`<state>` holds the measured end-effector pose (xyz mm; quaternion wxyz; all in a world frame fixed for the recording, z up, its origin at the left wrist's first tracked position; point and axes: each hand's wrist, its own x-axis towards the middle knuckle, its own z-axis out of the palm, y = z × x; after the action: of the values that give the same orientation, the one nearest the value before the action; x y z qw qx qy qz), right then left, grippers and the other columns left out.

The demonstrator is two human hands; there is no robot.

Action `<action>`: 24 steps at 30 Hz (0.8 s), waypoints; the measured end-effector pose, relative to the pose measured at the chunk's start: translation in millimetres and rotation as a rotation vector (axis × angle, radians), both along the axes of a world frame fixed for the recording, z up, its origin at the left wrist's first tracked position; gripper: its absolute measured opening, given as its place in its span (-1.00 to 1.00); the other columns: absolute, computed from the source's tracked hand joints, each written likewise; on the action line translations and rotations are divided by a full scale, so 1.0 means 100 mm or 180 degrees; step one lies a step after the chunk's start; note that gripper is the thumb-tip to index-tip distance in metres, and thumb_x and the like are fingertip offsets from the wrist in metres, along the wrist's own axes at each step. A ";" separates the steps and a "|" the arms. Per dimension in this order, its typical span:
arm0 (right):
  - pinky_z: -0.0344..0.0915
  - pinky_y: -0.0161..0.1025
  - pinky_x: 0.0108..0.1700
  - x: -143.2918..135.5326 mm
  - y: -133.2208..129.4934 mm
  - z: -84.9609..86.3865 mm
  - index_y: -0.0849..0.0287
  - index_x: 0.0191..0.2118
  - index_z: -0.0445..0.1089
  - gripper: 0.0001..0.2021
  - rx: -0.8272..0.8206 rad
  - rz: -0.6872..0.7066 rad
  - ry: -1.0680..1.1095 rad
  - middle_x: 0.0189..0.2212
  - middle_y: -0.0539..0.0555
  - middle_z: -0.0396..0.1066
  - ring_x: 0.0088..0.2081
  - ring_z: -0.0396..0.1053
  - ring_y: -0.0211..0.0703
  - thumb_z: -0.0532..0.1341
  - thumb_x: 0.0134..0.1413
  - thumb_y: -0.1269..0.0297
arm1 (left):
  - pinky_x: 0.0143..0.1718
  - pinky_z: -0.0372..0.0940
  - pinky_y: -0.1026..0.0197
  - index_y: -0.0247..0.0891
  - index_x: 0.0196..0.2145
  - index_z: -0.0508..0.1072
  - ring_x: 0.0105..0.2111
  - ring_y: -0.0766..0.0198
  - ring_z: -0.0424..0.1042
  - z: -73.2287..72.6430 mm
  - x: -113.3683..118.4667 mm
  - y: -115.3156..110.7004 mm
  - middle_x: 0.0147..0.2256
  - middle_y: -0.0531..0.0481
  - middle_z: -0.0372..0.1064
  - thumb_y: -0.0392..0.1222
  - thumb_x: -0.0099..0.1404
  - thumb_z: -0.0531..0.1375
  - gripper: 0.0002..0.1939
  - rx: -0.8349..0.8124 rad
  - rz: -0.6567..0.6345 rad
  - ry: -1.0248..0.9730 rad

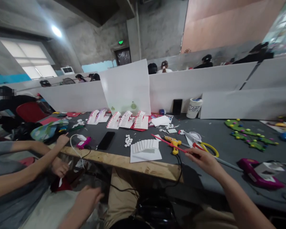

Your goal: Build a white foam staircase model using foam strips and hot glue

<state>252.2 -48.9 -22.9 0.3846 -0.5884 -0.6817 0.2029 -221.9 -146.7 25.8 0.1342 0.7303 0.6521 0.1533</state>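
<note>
My right hand (pixel 201 159) reaches over the table from the right, its fingers pinching a long thin red strip (pixel 168 141) that points left. Beneath and beside the strip lies a yellow glue gun (pixel 175 147). My left hand (pixel 85 198) is below the table edge at lower left, blurred, its fingers hard to make out; nothing shows in it. On the table in front of me is a white card (pixel 146 157) with a fanned row of white strips (pixel 144 145) on it. Small white balls (pixel 128 140) lie in a group to its left.
Finished-looking cards with white strips and red edges (pixel 126 119) stand along the back. A black phone (pixel 106 140), a magenta device (pixel 259 175), a yellow ring (pixel 212 149) and green beaded pieces (pixel 248 132) lie about. At left a co-worker's hands (pixel 60 167) work close by.
</note>
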 end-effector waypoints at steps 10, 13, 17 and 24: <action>0.24 -0.18 -0.17 -0.15 -0.04 0.04 0.02 -0.18 0.54 -0.74 0.1381 0.0218 -0.1798 -0.38 0.07 0.54 -0.32 0.43 -0.14 0.09 0.28 0.20 | 0.09 0.16 0.00 -0.18 0.02 0.40 0.01 0.09 0.36 -0.11 1.81 1.33 -0.06 -0.15 0.43 -0.25 0.37 0.01 -0.68 0.1608 -0.2020 0.0357; 0.21 -0.13 -0.07 -0.15 -0.12 0.13 0.00 -0.09 0.51 -0.78 0.1694 -0.0231 -0.1864 -0.24 0.09 0.55 -0.19 0.42 -0.08 0.14 0.25 0.23 | -0.24 0.27 0.16 -0.20 -0.14 0.45 -0.29 0.15 0.43 -0.29 2.01 1.39 -0.30 -0.11 0.46 -0.23 0.38 -0.02 -0.74 0.0940 -0.2080 -0.0003; 0.15 0.00 0.05 0.02 -0.12 0.20 0.05 0.00 0.44 -0.72 0.2048 -0.1481 -0.1478 -0.07 0.19 0.47 0.02 0.33 0.09 0.15 0.20 0.20 | -0.49 0.16 0.29 -0.18 -0.33 0.41 -0.51 0.29 0.32 -0.55 1.84 1.45 -0.51 0.04 0.30 -0.13 0.37 0.01 -0.78 0.0080 -0.1026 -0.1635; 0.10 -0.26 -0.44 0.09 0.25 -0.07 0.10 -0.34 0.48 -0.72 -0.0061 -0.1252 -0.1802 -0.45 0.09 0.51 -0.41 0.44 -0.09 0.03 0.23 0.21 | -0.42 0.31 0.36 -0.29 -0.38 0.37 -0.51 0.45 0.34 -0.46 1.49 1.40 -0.43 0.07 0.36 -0.20 0.13 0.35 -0.78 -0.1752 0.0046 -0.4960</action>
<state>261.6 -23.7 -30.1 0.2064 -0.7451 -0.6330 -0.0400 -73.0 -6.5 -19.8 0.7210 0.3514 0.3909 0.4515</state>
